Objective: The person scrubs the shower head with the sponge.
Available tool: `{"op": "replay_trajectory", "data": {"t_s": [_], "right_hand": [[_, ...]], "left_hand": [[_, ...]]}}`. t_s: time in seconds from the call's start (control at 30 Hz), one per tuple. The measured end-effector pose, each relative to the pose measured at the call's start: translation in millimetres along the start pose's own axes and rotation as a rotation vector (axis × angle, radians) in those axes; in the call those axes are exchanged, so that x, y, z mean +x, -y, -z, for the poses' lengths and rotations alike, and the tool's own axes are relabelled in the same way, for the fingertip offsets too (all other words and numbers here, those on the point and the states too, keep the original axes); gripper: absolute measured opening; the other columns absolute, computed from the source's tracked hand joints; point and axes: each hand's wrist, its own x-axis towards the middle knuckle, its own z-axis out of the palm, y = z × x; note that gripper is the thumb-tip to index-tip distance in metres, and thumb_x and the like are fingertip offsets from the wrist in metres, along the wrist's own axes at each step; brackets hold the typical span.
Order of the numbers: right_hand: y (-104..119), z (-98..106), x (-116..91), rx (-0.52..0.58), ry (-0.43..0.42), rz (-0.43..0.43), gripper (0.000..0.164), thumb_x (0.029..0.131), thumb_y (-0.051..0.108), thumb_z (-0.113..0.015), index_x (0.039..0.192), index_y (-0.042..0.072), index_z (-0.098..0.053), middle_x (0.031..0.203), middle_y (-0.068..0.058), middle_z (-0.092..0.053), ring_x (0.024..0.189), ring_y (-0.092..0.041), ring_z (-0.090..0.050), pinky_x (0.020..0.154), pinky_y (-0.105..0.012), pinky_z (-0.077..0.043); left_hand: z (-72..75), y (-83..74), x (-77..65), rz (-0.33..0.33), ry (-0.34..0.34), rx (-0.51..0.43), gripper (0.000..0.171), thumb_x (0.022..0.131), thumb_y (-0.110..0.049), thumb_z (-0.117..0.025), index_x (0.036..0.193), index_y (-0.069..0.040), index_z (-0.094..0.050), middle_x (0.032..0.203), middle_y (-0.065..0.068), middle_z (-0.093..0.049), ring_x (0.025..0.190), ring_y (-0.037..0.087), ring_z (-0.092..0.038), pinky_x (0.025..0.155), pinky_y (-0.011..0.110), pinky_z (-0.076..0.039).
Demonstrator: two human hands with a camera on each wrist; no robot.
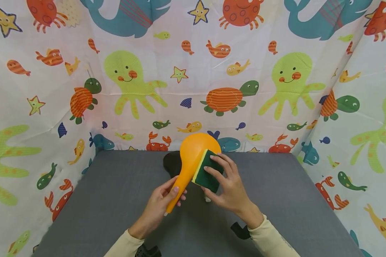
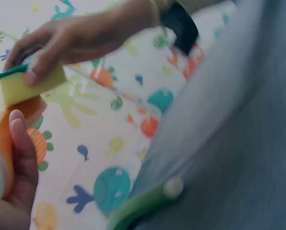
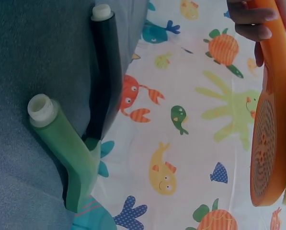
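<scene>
An orange shower head (image 1: 194, 150) is held up above the table, its round back towards the head camera. My left hand (image 1: 159, 205) grips its handle near the lower end. The right hand (image 1: 229, 185) holds a sponge (image 1: 209, 175), green on one face and yellow on the other, with fingers spread over the green side. The yellow side (image 2: 16, 91) rests against the shower head's back. In the right wrist view the perforated spray face of the orange shower head (image 3: 265, 148) is visible.
On the grey table (image 1: 122, 200) lie a black shower head (image 3: 104, 72) and a green shower head (image 3: 68, 148), both with white threaded ends. In the head view the held things partly cover them. A sea-animal curtain (image 1: 186, 96) surrounds the table at the back and sides.
</scene>
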Motion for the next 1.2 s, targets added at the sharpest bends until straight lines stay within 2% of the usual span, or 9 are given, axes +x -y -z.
{"op": "replay_trajectory", "data": {"t_s": [0.13,0.3,0.57,0.73,0.9,1.03,1.2], "right_hand": [[-1,-2,0,-0.008,-0.02,0.012,0.052,0.091,0.057,-0.055,0.124,0.017,-0.064,0.143,-0.014,-0.049,0.133,-0.037,-0.04,0.097,-0.059,-0.048],[-2,-2,-2,-0.006,-0.026,0.02,0.052,0.092,0.057,-0.054,0.124,0.017,-0.064,0.142,-0.014,-0.05,0.132,-0.036,-0.04,0.096,-0.058,-0.049],[0,-3,-2,-0.003,-0.05,0.059,0.054,0.091,0.058,-0.058,0.124,0.016,-0.065,0.141,-0.015,-0.051,0.13,-0.037,-0.042,0.1,-0.055,-0.046],[-1,-3,0,-0.027,-0.074,0.118,0.054,0.091,0.057,-0.06,0.123,0.014,-0.065,0.138,-0.017,-0.053,0.127,-0.039,-0.045,0.102,-0.052,-0.046],[-6,1,6,-0.046,-0.075,0.159,0.05,0.092,0.053,-0.059,0.12,0.013,-0.065,0.136,-0.019,-0.054,0.126,-0.041,-0.046,0.1,-0.055,-0.045],[-12,6,9,-0.037,-0.062,0.134,0.051,0.092,0.054,-0.058,0.121,0.013,-0.064,0.138,-0.018,-0.053,0.129,-0.041,-0.045,0.097,-0.058,-0.047],[-20,12,13,-0.009,-0.052,0.074,0.053,0.091,0.055,-0.057,0.122,0.013,-0.063,0.14,-0.018,-0.05,0.133,-0.04,-0.043,0.094,-0.061,-0.05]], "left_hand": [[1.1,0.9,4.3,0.101,0.1,-0.116,0.053,0.102,-0.031,-0.052,0.15,-0.015,-0.036,0.117,0.006,-0.062,0.096,0.014,-0.062,0.079,0.023,-0.055],[0.8,2.6,6.5,0.114,0.156,-0.146,0.053,0.104,-0.03,-0.049,0.153,-0.019,-0.032,0.119,0.003,-0.064,0.093,0.01,-0.06,0.075,0.02,-0.054],[-4.6,0.4,7.7,0.091,0.109,-0.115,0.056,0.102,-0.047,-0.043,0.152,-0.022,-0.035,0.115,0.005,-0.062,0.089,0.012,-0.059,0.072,0.019,-0.053],[-5.0,-2.9,6.1,0.085,0.115,-0.118,0.057,0.104,-0.043,-0.042,0.155,-0.02,-0.03,0.12,0.003,-0.063,0.093,0.01,-0.061,0.077,0.021,-0.053],[-4.5,-4.3,6.0,0.102,0.121,-0.133,0.054,0.104,-0.04,-0.043,0.154,-0.024,-0.032,0.121,0.001,-0.064,0.097,0.013,-0.061,0.08,0.022,-0.053],[-4.4,-4.1,5.6,0.124,0.127,-0.107,0.053,0.104,-0.04,-0.045,0.154,-0.026,-0.033,0.124,0.005,-0.062,0.099,0.013,-0.062,0.082,0.024,-0.054],[-4.1,-4.2,4.5,0.142,0.151,-0.057,0.056,0.103,-0.039,-0.047,0.155,-0.021,-0.032,0.125,0.008,-0.062,0.101,0.014,-0.063,0.085,0.026,-0.054]]}}
